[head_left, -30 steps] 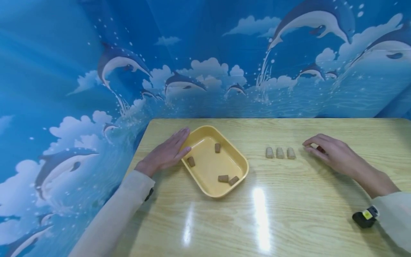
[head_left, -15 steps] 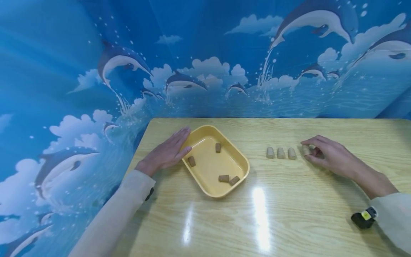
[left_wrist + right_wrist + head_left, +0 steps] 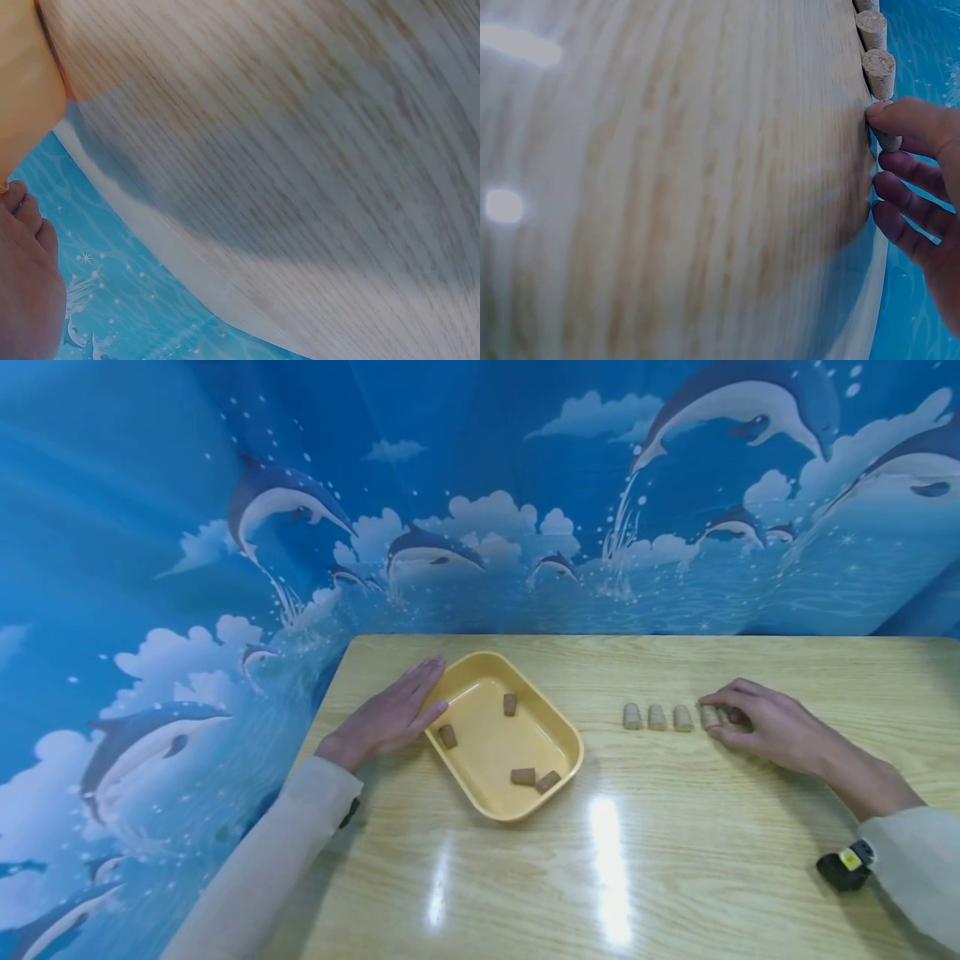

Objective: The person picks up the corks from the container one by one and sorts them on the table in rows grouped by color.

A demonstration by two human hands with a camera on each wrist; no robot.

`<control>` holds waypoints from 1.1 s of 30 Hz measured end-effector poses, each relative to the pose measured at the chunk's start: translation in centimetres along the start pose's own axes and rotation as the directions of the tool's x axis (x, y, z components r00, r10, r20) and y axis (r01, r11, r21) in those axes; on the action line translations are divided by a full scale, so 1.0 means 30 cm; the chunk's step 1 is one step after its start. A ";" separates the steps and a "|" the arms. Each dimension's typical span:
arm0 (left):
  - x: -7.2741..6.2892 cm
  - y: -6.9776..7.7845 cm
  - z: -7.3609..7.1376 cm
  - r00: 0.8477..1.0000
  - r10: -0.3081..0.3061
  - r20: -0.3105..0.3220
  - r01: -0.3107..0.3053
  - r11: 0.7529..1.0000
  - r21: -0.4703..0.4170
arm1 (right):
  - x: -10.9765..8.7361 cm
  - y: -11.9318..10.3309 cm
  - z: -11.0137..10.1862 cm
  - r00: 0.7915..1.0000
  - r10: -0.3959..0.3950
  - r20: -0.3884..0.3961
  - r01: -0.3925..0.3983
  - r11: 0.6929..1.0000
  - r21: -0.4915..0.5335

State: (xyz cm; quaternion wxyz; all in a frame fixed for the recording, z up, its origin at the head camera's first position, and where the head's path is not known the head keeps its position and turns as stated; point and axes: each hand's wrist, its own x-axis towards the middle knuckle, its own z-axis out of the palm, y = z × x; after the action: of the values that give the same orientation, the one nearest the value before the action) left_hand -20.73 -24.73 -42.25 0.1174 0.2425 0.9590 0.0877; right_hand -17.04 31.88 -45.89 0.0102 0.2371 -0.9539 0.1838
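Observation:
My right hand [image 3: 772,722] pinches a cork stopper [image 3: 709,717] between thumb and fingers, at the right end of a row. Three more cork stoppers [image 3: 657,717] stand in that row to its left, small gaps between them. In the right wrist view, the thumb covers much of the held stopper [image 3: 887,139], while neighbouring corks [image 3: 879,72] line up beyond it. My left hand [image 3: 386,714] rests with straight fingers along the left side of a yellow tray [image 3: 480,807]. Several brown corks [image 3: 522,777] lie scattered inside the tray.
All of this is on a wood-grain table [image 3: 675,852], with bright light reflections near the front. A blue dolphin-printed cloth [image 3: 465,593] hangs behind the table's far edge and along its left side.
My right hand has turned its cork stopper into view, lowered it and brought it leftward, up beside the other three. The left hand and tray stay in place.

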 end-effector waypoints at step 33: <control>0.001 -0.005 0.004 1.000 0.005 -0.001 -0.005 1.000 -0.004 | 0.010 -0.009 -0.004 1.000 0.000 0.020 0.000 1.000 -0.008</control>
State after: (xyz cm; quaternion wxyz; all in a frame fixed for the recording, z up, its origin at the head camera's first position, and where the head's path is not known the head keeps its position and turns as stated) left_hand -20.80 -24.82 -42.41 0.1170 0.2448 0.9583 0.0900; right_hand -17.18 31.56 -45.65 0.0019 0.2387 -0.9547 0.1775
